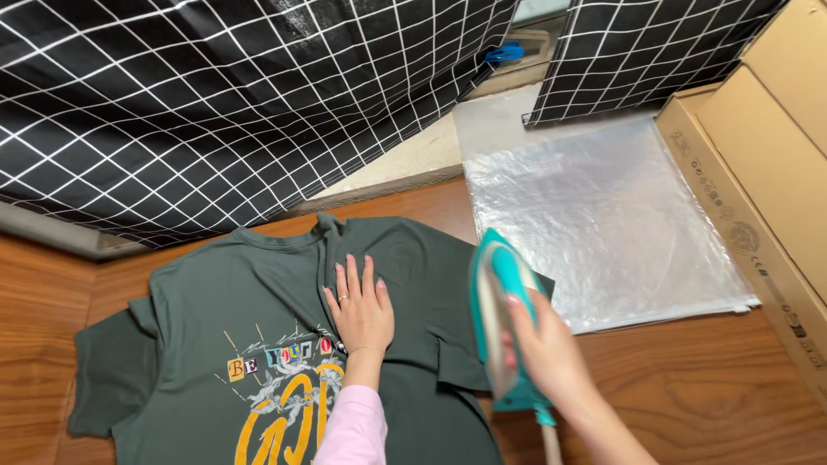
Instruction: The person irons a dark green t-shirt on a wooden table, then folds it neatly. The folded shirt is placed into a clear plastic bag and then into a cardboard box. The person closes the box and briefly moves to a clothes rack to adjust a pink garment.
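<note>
A dark green T-shirt [215, 319] with a yellow printed design lies spread on the wooden table [689, 387]. My left hand [362, 306] rests flat on the shirt's chest, fingers together, just below the collar. A teal and white clothes iron [501, 319] hovers over the shirt's right sleeve, and my right hand [538, 349] grips its handle. A pink sleeve covers my left forearm.
A shiny silver foil sheet [603, 224] lies on the table to the right of the shirt. Cardboard boxes [767, 172] stand along the right edge. Black curtains with a white grid [215, 103] hang behind the table. A blue clip [504, 53] sits at the back.
</note>
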